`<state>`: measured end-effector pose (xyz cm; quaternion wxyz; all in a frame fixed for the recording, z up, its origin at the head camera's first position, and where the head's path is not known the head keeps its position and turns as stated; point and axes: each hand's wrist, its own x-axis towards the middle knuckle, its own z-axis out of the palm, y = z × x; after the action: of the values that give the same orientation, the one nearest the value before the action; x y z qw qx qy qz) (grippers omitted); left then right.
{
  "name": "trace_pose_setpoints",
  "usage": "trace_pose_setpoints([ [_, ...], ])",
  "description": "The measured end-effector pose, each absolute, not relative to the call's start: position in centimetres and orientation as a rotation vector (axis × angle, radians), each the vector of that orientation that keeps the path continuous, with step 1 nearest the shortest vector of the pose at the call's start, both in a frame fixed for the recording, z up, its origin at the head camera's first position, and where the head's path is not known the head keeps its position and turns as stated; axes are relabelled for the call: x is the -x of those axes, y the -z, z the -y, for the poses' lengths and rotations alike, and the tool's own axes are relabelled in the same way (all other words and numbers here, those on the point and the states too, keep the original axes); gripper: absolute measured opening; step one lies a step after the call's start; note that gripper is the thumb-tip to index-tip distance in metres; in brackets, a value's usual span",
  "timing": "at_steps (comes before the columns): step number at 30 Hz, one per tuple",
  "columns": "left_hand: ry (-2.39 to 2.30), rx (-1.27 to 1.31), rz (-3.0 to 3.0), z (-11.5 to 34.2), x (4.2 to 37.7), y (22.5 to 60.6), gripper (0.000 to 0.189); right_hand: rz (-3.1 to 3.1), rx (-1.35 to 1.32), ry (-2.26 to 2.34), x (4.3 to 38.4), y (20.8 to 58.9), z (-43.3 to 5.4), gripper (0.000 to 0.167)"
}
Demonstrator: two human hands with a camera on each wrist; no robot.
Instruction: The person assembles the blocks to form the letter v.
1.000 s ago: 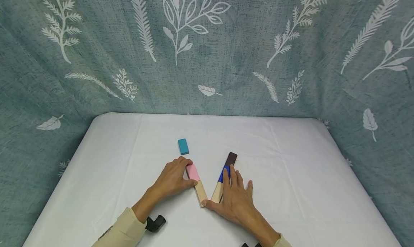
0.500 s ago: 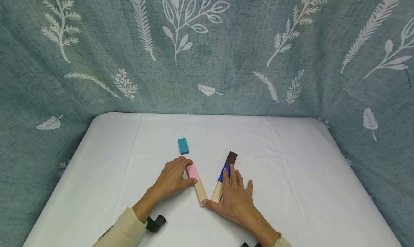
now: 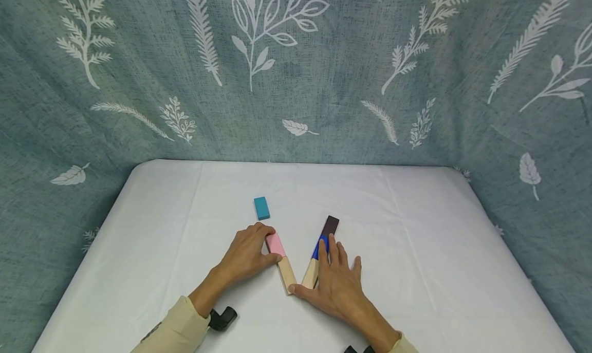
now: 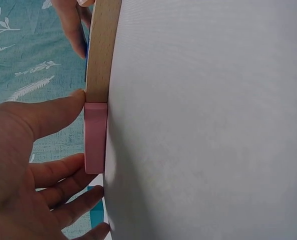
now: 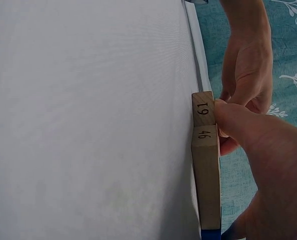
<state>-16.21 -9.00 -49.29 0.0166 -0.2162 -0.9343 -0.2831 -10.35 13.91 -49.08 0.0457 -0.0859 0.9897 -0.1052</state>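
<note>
Wooden blocks lie in a V on the white cloth. In the left arm, a pink block (image 3: 276,245) meets a plain wooden block (image 3: 288,278) end to end. My left hand (image 3: 250,253) holds the pink block, thumb near that joint and fingers at its far end. The right arm runs from another plain block (image 3: 310,275) through a blue block (image 3: 316,252) to a dark brown block (image 3: 330,226). Across the blue one rest the straight fingers of my right hand (image 3: 339,289), its thumb touching the left arm's lower end. Printed numbers mark the plain blocks' ends (image 5: 203,109).
A teal block (image 3: 261,208) lies apart, just beyond the left hand. The white-covered table (image 3: 416,291) has its far edge against a green leaf-patterned curtain (image 3: 333,86). A black wrist camera mount (image 3: 223,319) sits at the left sleeve.
</note>
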Motion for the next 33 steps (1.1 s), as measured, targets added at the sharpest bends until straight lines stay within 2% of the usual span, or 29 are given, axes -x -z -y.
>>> trace_pose_setpoints([
  [14, 0.916, 0.677, 2.909, 8.9, 16.3, 49.0, 0.063, -3.016, 0.267, 0.311, 10.3, 49.1, -14.1, 0.13],
  [33, 1.079, 0.622, 2.867, 9.6, 17.5, 48.5, 0.06, -3.02, 0.256, 0.298, 10.3, 49.2, -13.9, 0.131],
])
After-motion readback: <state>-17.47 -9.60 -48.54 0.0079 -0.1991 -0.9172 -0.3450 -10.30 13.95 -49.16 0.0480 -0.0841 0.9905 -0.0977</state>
